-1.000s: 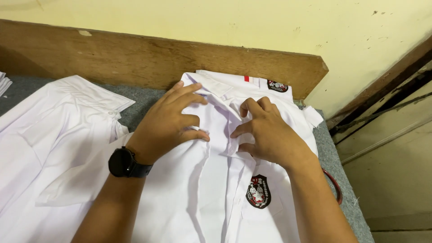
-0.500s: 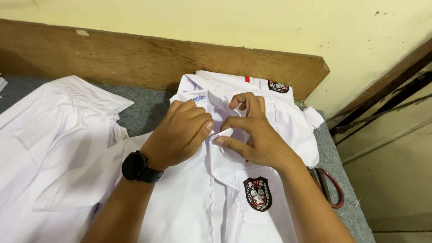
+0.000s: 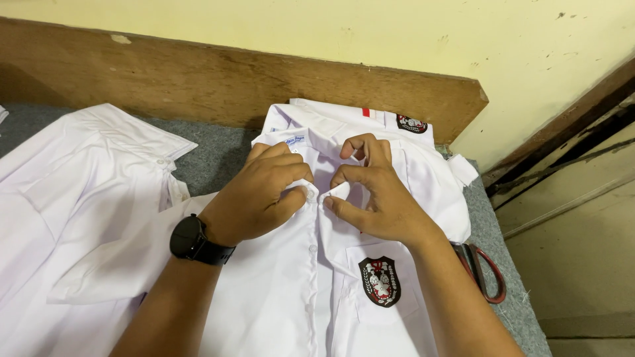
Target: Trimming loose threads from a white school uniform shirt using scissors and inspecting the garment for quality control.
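Lengthwise, white shirt [image 3: 284, 297] lies collar away, both hands [image 3: 261, 195] pinching its placket.

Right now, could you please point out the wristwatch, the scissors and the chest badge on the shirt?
wristwatch [image 3: 188, 238], head view, on its black face.
scissors [image 3: 491, 277], head view, on the red handle loop.
chest badge [image 3: 380, 281], head view, at the emblem's centre.

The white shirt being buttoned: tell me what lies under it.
Under the white shirt a second shirt with a badge sticks out at the top, on the grey cloth. Anything directly beneath is covered.
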